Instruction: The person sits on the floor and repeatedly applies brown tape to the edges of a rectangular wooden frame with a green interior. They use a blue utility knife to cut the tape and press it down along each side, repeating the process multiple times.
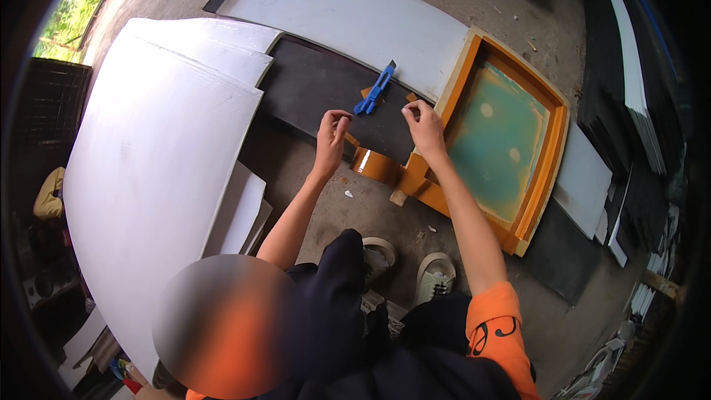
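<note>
My left hand (331, 144) is held over the near edge of a black board (311, 81), its fingertips pinched together. Opposite it, my right hand (425, 127) is also closed in a pinch, beside the left wall of an orange-rimmed mould (552, 155) with a green inner face. Whatever the fingers hold is too small to make out. Between and beyond my hands lies a blue utility knife (376, 90). A roll of brown tape (375, 166) sits below, at the mould's left corner. Small brown scraps lie near the knife.
Large white sheets (170, 126) are stacked on the left. A long white panel (348, 18) stretches across behind the black board. More dark and white sheets (637, 96) lean at the right. My shoes (435, 275) stand on the concrete floor, among small scraps.
</note>
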A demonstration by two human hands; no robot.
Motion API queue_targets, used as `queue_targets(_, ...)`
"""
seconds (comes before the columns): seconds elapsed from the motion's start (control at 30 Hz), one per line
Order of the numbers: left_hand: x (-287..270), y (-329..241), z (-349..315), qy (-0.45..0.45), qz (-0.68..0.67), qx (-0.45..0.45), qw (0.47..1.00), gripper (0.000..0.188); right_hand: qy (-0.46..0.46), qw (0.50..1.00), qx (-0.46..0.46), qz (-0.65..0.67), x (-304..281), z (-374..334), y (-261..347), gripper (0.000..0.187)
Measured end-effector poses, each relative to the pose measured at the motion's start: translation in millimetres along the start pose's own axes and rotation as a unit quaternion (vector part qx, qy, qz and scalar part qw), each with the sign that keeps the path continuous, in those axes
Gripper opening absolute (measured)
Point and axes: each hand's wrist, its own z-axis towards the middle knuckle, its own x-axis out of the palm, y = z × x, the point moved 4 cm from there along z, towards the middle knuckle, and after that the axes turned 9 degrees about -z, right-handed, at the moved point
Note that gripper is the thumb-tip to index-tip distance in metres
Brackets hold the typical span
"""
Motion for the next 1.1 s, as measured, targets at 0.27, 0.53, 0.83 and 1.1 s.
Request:
queue_targets(0.27,-74.4,-7.9,13.8,-0.153,-0.025,0.029,0.988,0.025,-0.006,0.985,0.085,-0.147,81.3,49.2,38.2,0.052)
queue_targets(0.53,-62.8,-24.9,22.2,-0.153,-0.015,0.076,0.985,0.024,-0.089,0.988,0.129,0.010,14.7,44.6,5.2,0.042)
queue_targets(0.83,93.7,-51.0,28.3,0.400,0.302,0.000,0.865,0.023,-0.044,0.968,0.220,-0.112,-64.4,-146.8,-5.2,0.028)
queue_targets(1.1,134.3,-22.0,-9.8,0.451,0.458,0.084,0.761,0.044,0.069,0.957,0.239,-0.146,-24.2,-180.4,20.9,0.027)
